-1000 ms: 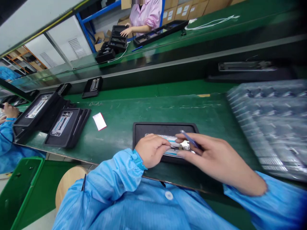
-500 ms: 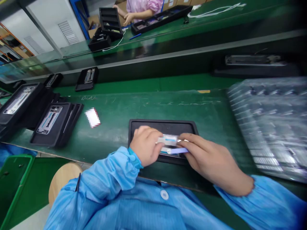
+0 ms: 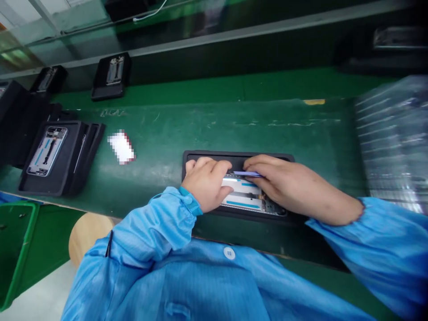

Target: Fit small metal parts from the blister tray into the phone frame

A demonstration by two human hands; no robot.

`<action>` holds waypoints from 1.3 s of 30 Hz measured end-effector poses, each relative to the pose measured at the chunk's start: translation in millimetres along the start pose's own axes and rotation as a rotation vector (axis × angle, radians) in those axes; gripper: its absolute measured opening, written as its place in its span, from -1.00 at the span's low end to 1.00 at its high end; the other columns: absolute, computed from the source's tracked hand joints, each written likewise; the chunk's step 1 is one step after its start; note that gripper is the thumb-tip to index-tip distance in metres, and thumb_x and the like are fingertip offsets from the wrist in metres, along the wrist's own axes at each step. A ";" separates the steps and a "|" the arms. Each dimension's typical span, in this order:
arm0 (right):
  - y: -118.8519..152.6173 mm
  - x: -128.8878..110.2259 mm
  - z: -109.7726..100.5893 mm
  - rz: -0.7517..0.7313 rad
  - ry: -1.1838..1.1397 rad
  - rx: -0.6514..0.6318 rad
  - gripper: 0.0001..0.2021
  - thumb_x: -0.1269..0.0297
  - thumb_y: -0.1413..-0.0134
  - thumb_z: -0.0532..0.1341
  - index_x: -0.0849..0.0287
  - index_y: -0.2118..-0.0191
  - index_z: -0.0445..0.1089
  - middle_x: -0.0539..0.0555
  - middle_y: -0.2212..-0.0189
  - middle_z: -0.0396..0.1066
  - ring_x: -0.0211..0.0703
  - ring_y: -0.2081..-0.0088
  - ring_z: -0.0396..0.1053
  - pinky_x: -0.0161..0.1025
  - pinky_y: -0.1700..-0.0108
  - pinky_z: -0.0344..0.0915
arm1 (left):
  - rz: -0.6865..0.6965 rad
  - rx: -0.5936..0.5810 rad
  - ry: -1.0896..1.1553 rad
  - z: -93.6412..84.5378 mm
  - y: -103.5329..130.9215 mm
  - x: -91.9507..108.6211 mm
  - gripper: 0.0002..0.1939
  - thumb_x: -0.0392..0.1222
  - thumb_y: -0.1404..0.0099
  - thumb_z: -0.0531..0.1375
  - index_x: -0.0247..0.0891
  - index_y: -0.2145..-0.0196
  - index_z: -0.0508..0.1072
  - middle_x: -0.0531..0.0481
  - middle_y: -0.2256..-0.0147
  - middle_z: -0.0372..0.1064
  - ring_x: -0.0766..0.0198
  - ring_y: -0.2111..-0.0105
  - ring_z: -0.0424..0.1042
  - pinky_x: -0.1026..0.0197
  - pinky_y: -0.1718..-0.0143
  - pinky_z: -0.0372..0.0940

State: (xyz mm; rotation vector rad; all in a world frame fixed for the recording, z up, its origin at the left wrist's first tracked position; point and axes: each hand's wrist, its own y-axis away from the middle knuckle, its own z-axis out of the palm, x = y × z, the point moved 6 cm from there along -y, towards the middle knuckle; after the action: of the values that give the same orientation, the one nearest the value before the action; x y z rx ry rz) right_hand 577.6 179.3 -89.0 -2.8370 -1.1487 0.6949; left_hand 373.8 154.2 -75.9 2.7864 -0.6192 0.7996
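A phone frame (image 3: pixel 245 191) with a white inner face and blue strips lies in a black tray (image 3: pixel 200 155) in front of me. My left hand (image 3: pixel 207 183) curls over the frame's left end, its thumb lying on the inner face and its fingers bent at the upper edge. Pinched in my right hand (image 3: pixel 281 183) is a thin lavender stick (image 3: pixel 248 174), held almost flat along the frame's upper edge. That hand covers part of the frame's right side. Whatever lies beneath my left fingers is hidden.
Stacked black trays (image 3: pixel 53 160) with phone frames stand at the left. Another tray (image 3: pixel 112 76) sits farther back. Clear plastic trays (image 3: pixel 396 138) are piled at the right. A small white card (image 3: pixel 122 146) lies left of centre; a wooden stool (image 3: pixel 87 236) is below the bench.
My view has tilted down. The pale strip between my hands no longer shows. My right hand and the lavender stick have moved to the frame's upper edge, exposing more of the inner face.
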 end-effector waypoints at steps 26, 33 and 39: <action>-19.6 1.2 -7.7 0.129 -0.059 -0.033 -0.81 0.21 -0.34 0.23 0.04 0.17 0.63 0.14 0.05 0.71 0.13 0.08 0.66 0.05 -0.04 0.57 | 0.010 0.001 -0.049 -0.7 -2.3 0.6 -0.58 -0.13 -0.48 0.43 -0.17 -0.17 0.40 -0.22 -0.19 0.60 -0.19 -0.27 0.44 -0.20 -0.25 0.28; -17.8 4.1 -7.0 0.123 -0.073 -0.072 -0.78 0.17 -0.38 0.23 -0.03 0.17 0.67 0.10 0.06 0.71 0.15 0.09 0.67 0.11 -0.03 0.59 | 0.002 0.001 -0.043 -0.3 -3.7 -1.2 -0.60 -0.13 -0.47 0.43 -0.16 -0.14 0.39 -0.21 -0.17 0.60 -0.19 -0.27 0.45 -0.21 -0.26 0.28; 26.1 -8.3 1.5 0.021 0.164 0.046 -0.61 0.23 -0.54 0.12 0.09 -0.12 0.71 0.18 -0.20 0.67 0.14 -0.09 0.68 0.05 -0.03 0.62 | 0.006 -0.003 -0.042 -0.5 -3.5 0.0 -0.64 -0.14 -0.48 0.41 -0.16 -0.12 0.40 -0.21 -0.13 0.60 -0.18 -0.26 0.46 -0.19 -0.23 0.30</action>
State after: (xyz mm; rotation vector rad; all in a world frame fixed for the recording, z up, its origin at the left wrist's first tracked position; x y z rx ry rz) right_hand 589.0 154.5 -91.3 -2.8096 -1.0662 0.4726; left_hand 375.1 157.6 -75.7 2.8068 -0.6350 0.7420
